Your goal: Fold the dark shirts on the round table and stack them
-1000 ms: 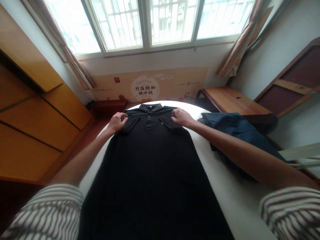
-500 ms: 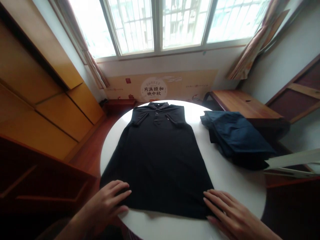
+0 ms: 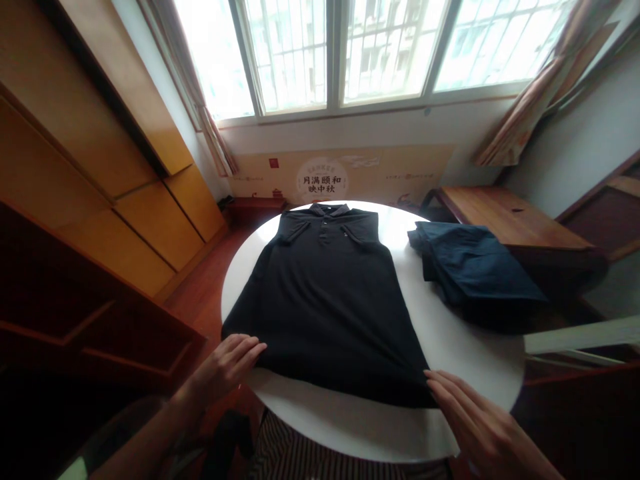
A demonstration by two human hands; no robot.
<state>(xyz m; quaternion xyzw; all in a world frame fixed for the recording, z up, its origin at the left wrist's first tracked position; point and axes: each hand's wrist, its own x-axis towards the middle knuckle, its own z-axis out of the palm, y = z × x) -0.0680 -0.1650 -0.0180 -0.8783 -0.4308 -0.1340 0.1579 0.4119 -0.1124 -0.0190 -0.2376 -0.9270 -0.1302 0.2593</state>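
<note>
A bright room with a wide barred window (image 3: 340,53) along the far wall, tall yellow wooden wardrobe doors (image 3: 135,173) to the left, and a low wooden bench (image 3: 505,217) to the right. A cream printed banner with Chinese lettering (image 3: 323,180) leans beneath the window. In the middle stands a round white table (image 3: 350,427), its bare top giving a smooth, pale surface for dark cloth.

A black polo shirt (image 3: 330,307) lies face up on the table, collar toward the window and hem toward the person. Its sides form straight edges and no sleeves show, so they appear to be tucked behind. A folded stack of dark blue trousers (image 3: 475,267) sits just to its right, apart from it.

The person's left hand (image 3: 225,367) is at the hem's left corner, and the right hand (image 3: 480,420) is at its right corner, so together they span the shirt's width. Both hands look open, with fingers extended, but I cannot tell whether either thumb pinches cloth underneath.
</note>
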